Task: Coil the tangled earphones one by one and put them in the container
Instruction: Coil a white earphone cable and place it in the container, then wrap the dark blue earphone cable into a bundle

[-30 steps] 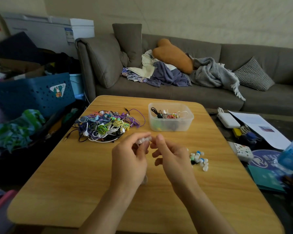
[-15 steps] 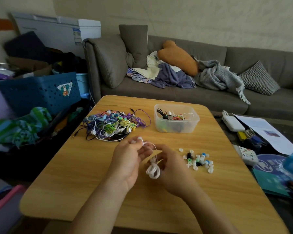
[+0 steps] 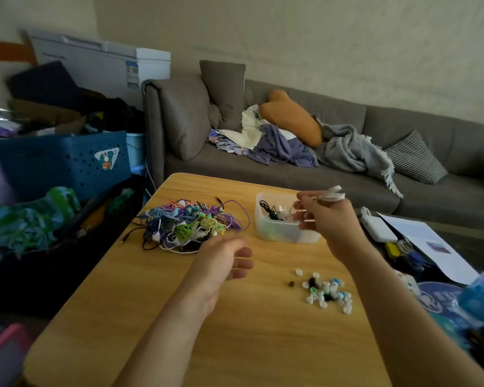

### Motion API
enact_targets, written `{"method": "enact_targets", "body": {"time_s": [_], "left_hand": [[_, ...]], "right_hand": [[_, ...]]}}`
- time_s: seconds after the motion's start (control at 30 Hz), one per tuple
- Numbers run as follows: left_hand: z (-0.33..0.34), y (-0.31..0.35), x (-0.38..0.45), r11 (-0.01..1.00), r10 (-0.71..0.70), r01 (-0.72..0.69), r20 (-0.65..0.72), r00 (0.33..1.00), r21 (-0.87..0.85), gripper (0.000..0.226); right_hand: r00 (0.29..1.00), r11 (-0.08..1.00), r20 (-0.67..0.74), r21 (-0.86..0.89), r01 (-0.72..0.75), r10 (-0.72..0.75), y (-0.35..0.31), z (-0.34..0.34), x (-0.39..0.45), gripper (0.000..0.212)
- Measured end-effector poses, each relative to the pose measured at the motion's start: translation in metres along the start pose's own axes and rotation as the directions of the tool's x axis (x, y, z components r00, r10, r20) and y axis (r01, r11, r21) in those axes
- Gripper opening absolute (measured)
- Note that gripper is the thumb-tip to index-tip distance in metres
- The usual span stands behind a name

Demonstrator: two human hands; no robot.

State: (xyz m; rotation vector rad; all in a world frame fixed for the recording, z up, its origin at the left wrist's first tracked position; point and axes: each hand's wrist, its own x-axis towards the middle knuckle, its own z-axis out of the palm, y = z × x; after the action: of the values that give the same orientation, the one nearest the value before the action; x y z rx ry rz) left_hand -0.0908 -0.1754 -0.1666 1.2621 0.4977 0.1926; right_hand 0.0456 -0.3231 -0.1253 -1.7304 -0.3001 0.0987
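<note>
Wooden table [image 3: 165, 317]: tangled earphones [image 3: 187, 226] at 11 o'clock. Right hand [image 3: 329, 219] pinches coiled white earphone [image 3: 331, 195] over clear container [image 3: 266, 229]. Left hand [image 3: 221, 261] relaxed, empty

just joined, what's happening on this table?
A person is sorting earphones. The right hand holds a coiled white earphone above the clear container, which already has a few inside. The left hand hangs open, holding nothing, near the tangled pile. Loose ear tips lie on the table.

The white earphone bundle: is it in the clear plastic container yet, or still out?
Out. The right hand pinches the coiled white earphone bundle above the clear plastic container, not released.
</note>
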Motion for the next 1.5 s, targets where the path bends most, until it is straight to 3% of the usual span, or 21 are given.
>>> {"method": "enact_targets", "body": {"time_s": [0.1, 0.2, 0.23, 0.3, 0.37, 0.4, 0.47, 0.53, 0.57, 0.7, 0.83, 1.0, 1.1, 1.2, 1.37, 1.5], "left_hand": [[-0.010, 0.009, 0.007, 0.993, 0.057, -0.053, -0.032, 0.998, 0.102, 0.017], [-0.021, 0.015, 0.016, 0.971, 0.127, -0.107, -0.080, 0.989, 0.215, 0.016], [-0.024, 0.015, 0.017, 0.964, 0.142, -0.115, -0.099, 0.985, 0.240, 0.016], [-0.027, 0.016, 0.017, 0.958, 0.156, -0.120, -0.121, 0.980, 0.262, 0.016], [-0.032, 0.015, 0.017, 0.950, 0.159, -0.122, -0.109, 0.981, 0.288, 0.018], [-0.033, 0.015, 0.017, 0.947, 0.156, -0.121, -0.097, 0.983, 0.297, 0.019], [-0.035, 0.016, 0.018, 0.941, 0.158, -0.124, -0.085, 0.984, 0.316, 0.019], [-0.038, 0.016, 0.018, 0.921, 0.189, -0.142, -0.099, 0.977, 0.362, 0.019], [-0.040, 0.017, 0.018, 0.901, 0.214, -0.154, -0.108, 0.971, 0.406, 0.020], [-0.051, 0.014, 0.020, 0.762, 0.295, -0.149, -0.133, 0.946, 0.630, 0.029], [-0.061, 0.011, 0.021, 0.675, 0.286, -0.108, -0.124, 0.950, 0.730, 0.033], [-0.068, 0.013, 0.024, 0.659, 0.265, -0.094, -0.114, 0.957, 0.746, 0.034], [-0.069, 0.013, 0.025, 0.665, 0.269, -0.094, -0.120, 0.956, 0.741, 0.033], [-0.071, 0.013, 0.025, 0.662, 0.267, -0.086, -0.128, 0.955, 0.745, 0.032], [-0.077, 0.015, 0.026, 0.670, 0.317, -0.098, -0.165, 0.934, 0.736, 0.026], [-0.072, 0.020, 0.022, 0.713, 0.510, -0.221, -0.277, 0.814, 0.665, 0.006]], "right_hand": [[0.998, 0.995, 0.020, -0.084, -0.050, 0.051, -0.016, 0.001, 0.044, 0.009], [0.981, 0.945, 0.064, -0.286, -0.160, 0.185, -0.015, 0.010, 0.077, 0.009], [0.969, 0.894, 0.062, -0.404, -0.196, 0.240, -0.012, 0.013, 0.084, 0.014], [0.956, 0.683, 0.028, -0.706, -0.188, 0.292, -0.006, 0.018, 0.093, 0.025], [0.978, 0.483, -0.041, -0.864, -0.138, 0.206, 0.003, 0.031, 0.089, 0.028], [0.991, 0.467, -0.066, -0.877, -0.114, 0.118, 0.009, 0.038, 0.084, 0.034], [0.992, 0.561, -0.047, -0.827, 0.029, -0.120, 0.018, 0.058, 0.069, 0.046], [0.936, 0.639, 0.054, -0.716, 0.280, -0.349, 0.024, 0.081, 0.055, 0.037], [0.911, 0.662, 0.115, -0.652, 0.369, -0.395, 0.023, 0.093, 0.047, 0.029], [0.859, 0.622, 0.400, -0.596, 0.508, -0.319, 0.026, 0.134, 0.029, 0.025], [0.881, 0.627, 0.419, -0.632, 0.456, -0.218, 0.032, 0.155, 0.032, 0.041], [0.783, 0.490, 0.612, -0.653, 0.578, -0.109, 0.022, 0.174, 0.035, 0.045], [0.797, 0.427, 0.587, -0.691, 0.584, -0.140, 0.018, 0.182, 0.037, 0.031], [0.826, 0.458, 0.510, -0.690, 0.561, -0.243, 0.017, 0.181, 0.039, 0.023], [0.853, 0.656, 0.360, -0.546, 0.521, -0.379, 0.008, 0.164, 0.033, 0.019], [0.900, 0.830, 0.235, -0.354, 0.431, -0.367, -0.007, 0.140, 0.020, 0.023]]}}
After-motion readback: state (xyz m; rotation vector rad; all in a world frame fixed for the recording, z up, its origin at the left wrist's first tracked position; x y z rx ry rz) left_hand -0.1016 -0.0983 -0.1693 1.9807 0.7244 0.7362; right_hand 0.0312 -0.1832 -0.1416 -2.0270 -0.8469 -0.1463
